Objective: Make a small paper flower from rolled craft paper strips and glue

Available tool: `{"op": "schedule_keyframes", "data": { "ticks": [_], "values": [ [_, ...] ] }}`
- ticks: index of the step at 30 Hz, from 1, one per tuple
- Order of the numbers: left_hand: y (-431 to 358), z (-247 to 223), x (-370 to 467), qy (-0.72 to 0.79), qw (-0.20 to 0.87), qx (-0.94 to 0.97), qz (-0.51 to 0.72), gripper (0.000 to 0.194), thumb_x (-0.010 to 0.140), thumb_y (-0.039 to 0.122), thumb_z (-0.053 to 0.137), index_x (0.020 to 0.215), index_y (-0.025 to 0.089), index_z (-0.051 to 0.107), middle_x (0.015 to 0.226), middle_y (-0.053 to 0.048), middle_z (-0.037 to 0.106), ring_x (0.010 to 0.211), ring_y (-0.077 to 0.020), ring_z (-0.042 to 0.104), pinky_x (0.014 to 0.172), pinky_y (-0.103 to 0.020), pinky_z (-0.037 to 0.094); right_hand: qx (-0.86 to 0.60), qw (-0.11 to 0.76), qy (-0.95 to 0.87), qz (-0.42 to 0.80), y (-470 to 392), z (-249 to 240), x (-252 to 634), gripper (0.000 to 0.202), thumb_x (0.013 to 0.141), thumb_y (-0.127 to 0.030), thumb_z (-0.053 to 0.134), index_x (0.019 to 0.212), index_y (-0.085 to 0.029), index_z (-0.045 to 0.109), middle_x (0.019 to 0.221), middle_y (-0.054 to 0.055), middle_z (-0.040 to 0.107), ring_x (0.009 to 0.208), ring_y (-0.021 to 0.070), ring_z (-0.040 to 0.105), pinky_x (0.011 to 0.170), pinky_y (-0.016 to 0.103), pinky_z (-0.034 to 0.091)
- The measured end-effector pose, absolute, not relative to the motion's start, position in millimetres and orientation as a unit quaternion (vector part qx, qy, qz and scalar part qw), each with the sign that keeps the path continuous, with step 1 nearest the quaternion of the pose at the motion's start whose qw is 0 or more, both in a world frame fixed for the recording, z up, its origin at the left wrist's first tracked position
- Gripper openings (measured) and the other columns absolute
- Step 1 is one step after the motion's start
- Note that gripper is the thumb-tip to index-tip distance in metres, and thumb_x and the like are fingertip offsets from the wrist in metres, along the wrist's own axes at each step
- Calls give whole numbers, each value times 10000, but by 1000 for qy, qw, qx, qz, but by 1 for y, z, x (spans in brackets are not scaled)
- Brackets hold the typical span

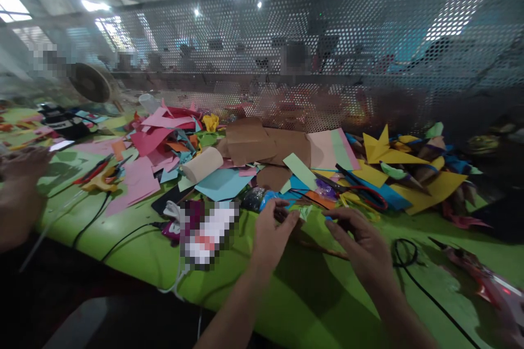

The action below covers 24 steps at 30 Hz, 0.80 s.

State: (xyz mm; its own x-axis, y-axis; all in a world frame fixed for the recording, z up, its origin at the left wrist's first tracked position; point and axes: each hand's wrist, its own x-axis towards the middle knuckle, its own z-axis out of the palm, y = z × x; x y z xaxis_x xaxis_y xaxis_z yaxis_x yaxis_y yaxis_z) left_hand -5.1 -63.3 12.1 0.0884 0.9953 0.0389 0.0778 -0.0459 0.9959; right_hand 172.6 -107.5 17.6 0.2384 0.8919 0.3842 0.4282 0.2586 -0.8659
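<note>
In the head view, my right hand (360,240) pinches a small blue piece (328,218) between thumb and fingertips. My left hand (272,232) is beside it, fingers curled and thumb pointing towards the right hand. What those curled fingers hold, if anything, is hidden. A crumpled pale green paper piece (305,212) shows just past the left thumb; I cannot tell whether they touch. Behind the left fingers sits a rounded bright blue thing (268,198), next to a clear-wrapped dark bundle (252,198). Under the hands, a thin brown stem (327,251) runs across the green tabletop (303,305).
Colored paper (225,184), brown sheets (266,144) and a yellow star shape (387,150) pile up behind. Scissors (370,193) are among them. A phone (208,234) lies left, a red glue gun (483,278) right. Another person's hand (24,174) is far left.
</note>
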Motion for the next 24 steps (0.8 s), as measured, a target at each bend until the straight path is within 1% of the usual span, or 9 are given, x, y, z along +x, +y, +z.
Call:
{"op": "schedule_keyframes", "data": {
  "ticks": [2, 4, 7, 9, 12, 15, 18, 22, 24],
  "values": [
    [-63, 9, -6, 527, 387, 616, 438, 296, 812, 378, 705, 1046, 222, 614, 911, -50, 641, 899, -245, 604, 806, -352, 454, -589, 555, -535, 244, -107, 17, 176, 180, 856, -399, 681, 959, -258, 728, 911, 44, 641, 726, 184, 541, 624, 307, 448],
    [-63, 3, -5, 544, 327, 660, 402, 367, 769, 313, 738, 1106, 225, 620, 1012, -85, 651, 1019, -301, 587, 884, -395, 435, -592, 571, -500, 271, -105, 17, 178, 220, 834, -422, 697, 972, -257, 737, 837, 32, 628, 675, 173, 514, 591, 304, 431],
    [-63, -5, -1, 558, 287, 697, 346, 479, 757, 269, 737, 1212, 198, 606, 1137, -152, 640, 1124, -363, 555, 950, -438, 412, -575, 599, -467, 304, -103, 16, 178, 241, 786, -415, 739, 959, -247, 751, 756, 21, 626, 637, 160, 499, 561, 292, 422],
    [-63, -8, 0, 561, 269, 716, 317, 506, 761, 259, 732, 1243, 173, 603, 1129, -177, 644, 1120, -380, 561, 953, -447, 414, -571, 608, -450, 320, -102, 15, 178, 254, 760, -404, 763, 955, -242, 757, 772, 25, 651, 634, 153, 502, 554, 284, 427],
    [-63, -7, 1, 565, 255, 733, 279, 477, 784, 230, 697, 1248, 162, 614, 1114, -183, 647, 1094, -386, 582, 933, -449, 428, -564, 623, -429, 331, -99, 13, 180, 263, 733, -396, 786, 946, -242, 765, 839, 34, 688, 644, 143, 507, 555, 275, 433],
    [-63, -4, 1, 569, 265, 730, 270, 517, 807, 223, 650, 1317, 186, 572, 1189, -168, 611, 1060, -375, 607, 897, -443, 451, -554, 639, -408, 344, -96, 12, 183, 268, 703, -389, 807, 927, -244, 775, 814, 22, 686, 620, 127, 485, 545, 263, 418],
    [-62, -2, 1, 557, 303, 707, 313, 582, 776, 201, 662, 1346, 217, 547, 1237, -136, 562, 1042, -332, 618, 890, -409, 468, -549, 651, -384, 356, -94, 12, 184, 293, 664, -390, 831, 905, -231, 783, 755, 17, 667, 595, 123, 461, 531, 260, 393],
    [-61, -5, 1, 497, 359, 695, 376, 511, 739, 116, 642, 1241, 212, 616, 1127, -82, 538, 1003, -245, 608, 922, -357, 476, -544, 663, -368, 358, -91, 11, 186, 302, 643, -402, 845, 883, -226, 791, 761, 24, 679, 598, 125, 462, 537, 263, 378],
    [-61, -6, 1, 475, 383, 685, 398, 446, 717, 103, 652, 1153, 198, 641, 1091, -68, 532, 1000, -228, 591, 931, -356, 474, -542, 666, -365, 361, -91, 10, 186, 301, 654, -410, 841, 889, -228, 792, 761, 25, 683, 594, 125, 464, 541, 267, 376]
  ]
}}
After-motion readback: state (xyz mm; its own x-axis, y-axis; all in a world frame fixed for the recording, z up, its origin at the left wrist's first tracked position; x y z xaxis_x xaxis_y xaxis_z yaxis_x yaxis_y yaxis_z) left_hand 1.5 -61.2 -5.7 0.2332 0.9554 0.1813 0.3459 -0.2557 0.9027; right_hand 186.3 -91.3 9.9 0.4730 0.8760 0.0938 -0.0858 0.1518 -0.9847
